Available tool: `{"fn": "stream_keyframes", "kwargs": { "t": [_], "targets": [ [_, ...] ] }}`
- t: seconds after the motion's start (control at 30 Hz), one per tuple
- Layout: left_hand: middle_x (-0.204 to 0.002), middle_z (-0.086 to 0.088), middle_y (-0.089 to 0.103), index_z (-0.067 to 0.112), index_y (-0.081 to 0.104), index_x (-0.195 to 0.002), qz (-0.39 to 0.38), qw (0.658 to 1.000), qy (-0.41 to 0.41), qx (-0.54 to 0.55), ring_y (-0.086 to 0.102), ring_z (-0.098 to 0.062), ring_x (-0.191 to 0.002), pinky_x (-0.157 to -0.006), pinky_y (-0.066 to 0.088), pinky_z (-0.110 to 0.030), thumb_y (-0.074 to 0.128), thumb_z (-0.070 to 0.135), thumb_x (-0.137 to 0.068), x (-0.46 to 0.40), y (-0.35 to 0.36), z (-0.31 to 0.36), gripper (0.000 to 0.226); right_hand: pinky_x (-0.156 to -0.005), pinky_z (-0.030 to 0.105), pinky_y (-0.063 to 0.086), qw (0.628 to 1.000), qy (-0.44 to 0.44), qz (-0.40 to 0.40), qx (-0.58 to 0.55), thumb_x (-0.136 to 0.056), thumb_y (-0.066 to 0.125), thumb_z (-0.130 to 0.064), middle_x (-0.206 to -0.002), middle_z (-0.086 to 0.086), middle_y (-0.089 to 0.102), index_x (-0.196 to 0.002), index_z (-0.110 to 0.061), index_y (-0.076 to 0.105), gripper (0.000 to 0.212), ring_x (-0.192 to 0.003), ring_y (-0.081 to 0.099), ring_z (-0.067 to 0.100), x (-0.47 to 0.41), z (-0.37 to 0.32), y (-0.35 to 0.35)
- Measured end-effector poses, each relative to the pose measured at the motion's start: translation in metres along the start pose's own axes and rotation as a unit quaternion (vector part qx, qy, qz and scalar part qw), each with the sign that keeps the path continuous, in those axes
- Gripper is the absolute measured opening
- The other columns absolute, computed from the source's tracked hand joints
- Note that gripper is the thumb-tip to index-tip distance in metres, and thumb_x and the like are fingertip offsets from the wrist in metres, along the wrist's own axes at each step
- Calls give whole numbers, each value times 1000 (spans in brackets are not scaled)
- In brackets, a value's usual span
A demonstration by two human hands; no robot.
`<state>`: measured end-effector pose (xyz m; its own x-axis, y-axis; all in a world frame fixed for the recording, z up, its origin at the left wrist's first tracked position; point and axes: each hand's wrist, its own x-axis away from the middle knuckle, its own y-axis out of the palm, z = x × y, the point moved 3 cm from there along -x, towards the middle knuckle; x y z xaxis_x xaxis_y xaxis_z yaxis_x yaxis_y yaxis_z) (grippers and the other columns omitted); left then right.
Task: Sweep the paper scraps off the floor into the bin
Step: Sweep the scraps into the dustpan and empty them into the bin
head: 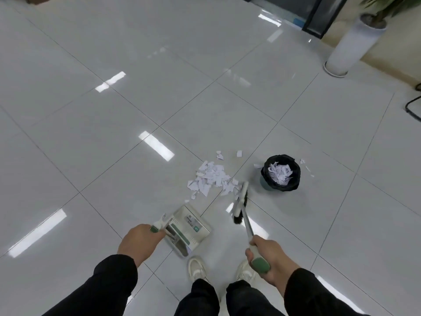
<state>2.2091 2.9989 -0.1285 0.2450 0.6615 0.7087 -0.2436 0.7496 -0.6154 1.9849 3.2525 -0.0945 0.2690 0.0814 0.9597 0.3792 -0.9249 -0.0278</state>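
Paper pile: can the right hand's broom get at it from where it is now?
Probably yes. The right hand grips the broom, whose head sits at the pile's right edge with nothing between; the bin stands off to the right.

We are looking at a wide stretch of bare tiled floor (114, 110) lying open to the left and ahead of the paper scraps (210, 177), with nothing standing on it. On the right, the bin (280, 176) is sitting close beside the pile, and the broom head (240, 201) is lying between them, narrowing that side. The dustpan (189, 226) is standing just short of the pile, nearer to us. A tall white planter (348, 46) and a dark door frame (319, 14) are closing off the far right corner, well apart from the pile.
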Motion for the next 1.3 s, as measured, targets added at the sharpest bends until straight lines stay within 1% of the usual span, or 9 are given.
{"fn": "stream_keyframes", "kwargs": {
  "t": [0.17, 0.3, 0.37, 0.43, 0.6, 0.8, 0.9, 1.1, 1.3],
  "targets": [
    [-54, 2, 44, 14, 44, -63, 12, 1000, -11, -5, 41, -17, -49, -53, 34, -28, 62, 45, -91, -15, -7, -10, 46, -35, 19, 44, 999, -11, -2, -44, -95, 54, -3, -93, 18, 48, -105, 0, 54, 11, -37, 48, 16, -6, -28, 32],
    [-59, -1, 50, 11, 55, -68, 34, 999, -35, 2, 44, -19, -54, -55, 34, -29, 59, 40, -94, -20, -16, -16, 39, -39, 21, 45, 999, -31, -5, 16, -94, 54, -3, -98, 21, 50, -109, 3, 56, 17, -42, 50, 17, 9, -34, 42],
    [-60, -2, 52, 10, 57, -69, 51, 998, -46, 11, 46, -20, -55, -56, 35, -30, 58, 37, -95, -21, -21, -22, 37, -41, 23, 44, 996, -47, -16, 73, -93, 54, -3, -90, 21, 52, -102, 1, 55, 10, -42, 50, 18, 26, -34, 42],
    [-60, -3, 55, 10, 60, -72, 60, 997, -47, 12, 49, -20, -56, -57, 38, -30, 59, 42, -95, -19, -24, -25, 40, -42, 24, 43, 991, -62, -26, 118, -94, 54, -3, -80, 19, 53, -100, 0, 55, 7, -42, 48, 19, 42, -35, 37],
    [-57, 3, 55, 17, 59, -68, 80, 996, -37, -18, 53, -17, -54, -55, 40, -28, 50, 75, -91, -1, -35, -38, 63, -40, 22, 42, 978, -60, -70, 186, -96, 55, -3, -74, 17, 53, -102, 3, 59, 10, -45, 44, 19, 62, -41, 49],
    [-64, 2, 62, 16, 61, -73, 92, 992, -69, -46, 57, -14, -57, -54, 41, -27, 49, 73, -93, 25, -39, -60, 61, -37, 21, 40, 966, -20, -114, 230, -94, 57, -6, -76, 18, 55, -114, 6, 57, 23, -45, 44, 17, 43, -40, 70],
    [-61, 4, 58, 17, 56, -70, 99, 990, -87, -41, 52, -14, -54, -53, 39, -27, 49, 72, -93, 35, -39, -65, 61, -35, 21, 40, 959, 14, -128, 253, -93, 59, -7, -74, 17, 57, -117, 6, 55, 28, -44, 44, 15, 20, -44, 71],
    [-66, 2, 62, 14, 63, -76, 121, 986, -113, -33, 57, -15, -60, -56, 42, -28, 45, 78, -90, 48, -32, -55, 68, -34, 19, 42, 945, 42, -119, 303, -91, 62, -4, -70, 19, 59, -113, 7, 56, 25, -41, 45, 15, -22, -86, 42],
    [-66, -1, 64, 16, 63, -75, 136, 983, -112, -45, 62, -19, -63, -58, 47, -30, 42, 79, -90, 43, -16, -10, 69, -31, 17, 40, 957, 26, -94, 273, -94, 58, -2, -67, 19, 55, -111, 6, 54, 20, -35, 41, 14, -48, -168, -18]
  ]
}}
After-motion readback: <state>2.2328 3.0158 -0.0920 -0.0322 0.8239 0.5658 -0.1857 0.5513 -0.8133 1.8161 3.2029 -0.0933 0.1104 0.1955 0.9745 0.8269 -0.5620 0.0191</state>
